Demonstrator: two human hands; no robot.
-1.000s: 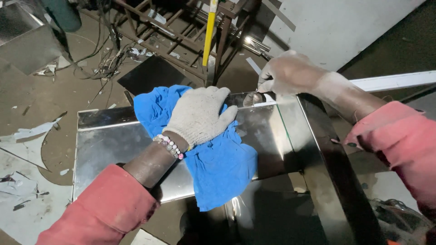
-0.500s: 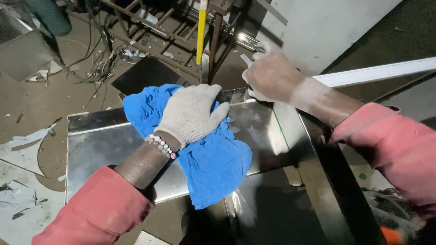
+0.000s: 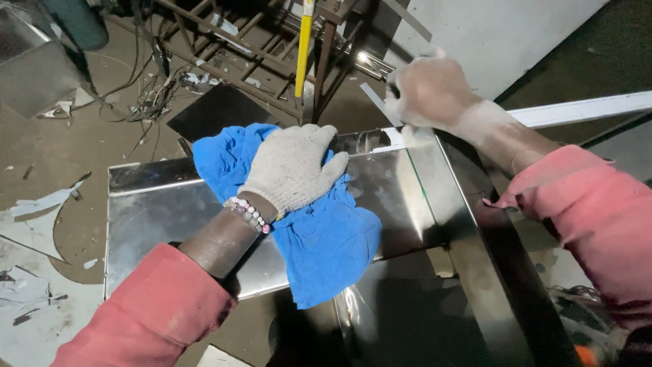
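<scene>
My left hand [image 3: 293, 168], in a knitted grey glove with a bead bracelet at the wrist, lies flat on a blue cloth [image 3: 319, 231]. The cloth is spread over the top of a shiny stainless steel sheet-metal box [image 3: 156, 217] and hangs over its near edge. My right hand [image 3: 426, 92] is bare and dusty. It grips the box's far right corner, fingers curled over the top edge. Both arms wear red sleeves.
A yellow pole [image 3: 303, 47] stands behind the box among rusty metal frames [image 3: 224, 54]. Tangled wires [image 3: 146, 95] and paper scraps lie on the dirt floor at left. A dark metal sheet [image 3: 210, 112] lies beyond the box. A white bar [image 3: 584, 109] runs at right.
My gloved left hand and the blue cloth have shifted slightly left and toward the far edge of the steel top. The right hand keeps its grip on the corner.
</scene>
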